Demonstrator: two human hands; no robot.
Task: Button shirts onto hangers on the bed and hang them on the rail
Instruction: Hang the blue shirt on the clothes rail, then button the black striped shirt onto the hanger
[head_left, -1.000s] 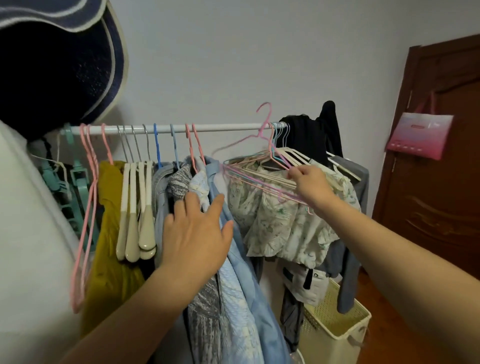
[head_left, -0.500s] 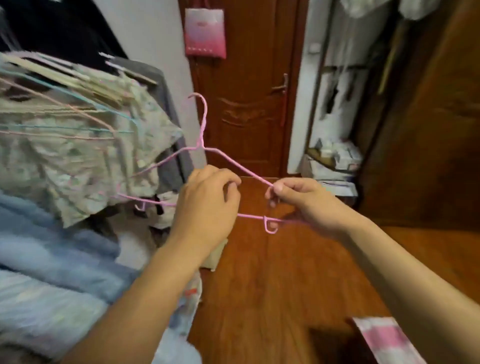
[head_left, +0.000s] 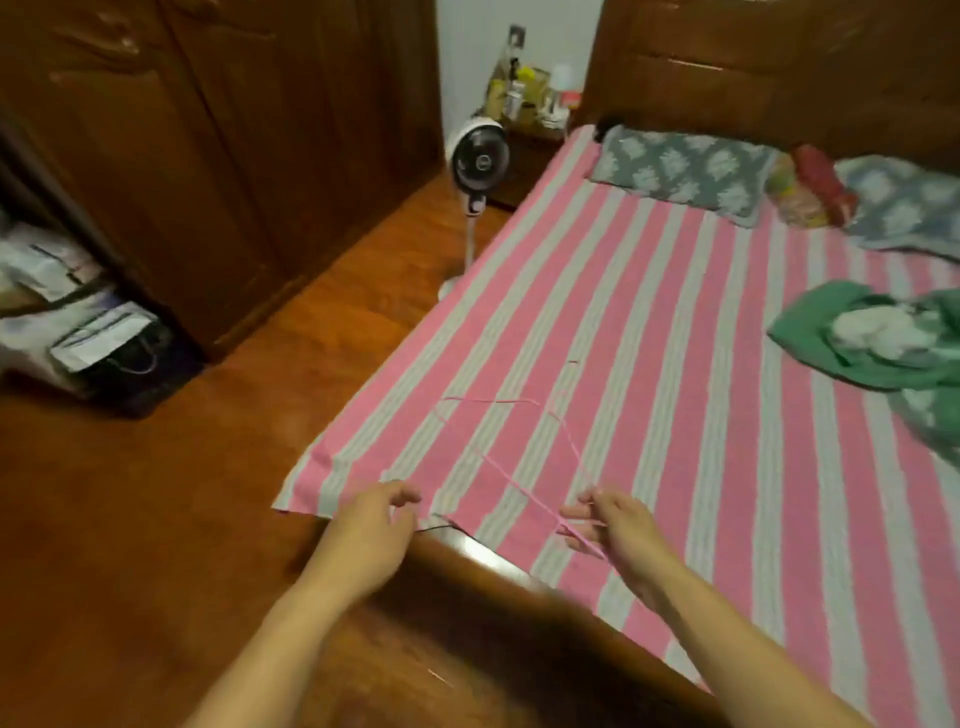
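The right hand (head_left: 618, 525) pinches the thin pink hanger (head_left: 524, 462) (hard to see on the stripes); the left hand (head_left: 376, 519) hangs loose, empty. Lay it flat, hook toward 12 o'clock, near the green shirt (head_left: 810, 332) at 2 o'clock.

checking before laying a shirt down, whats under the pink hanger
Under the pink hanger only the striped bedsheet shows. The right hand pinches its near end; whatever lies beneath the sheet is hidden.

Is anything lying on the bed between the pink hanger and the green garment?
Nothing visible. The pink hanger, pinched by the right hand, sits over bare striped sheet, which runs clear to the green garment further right.
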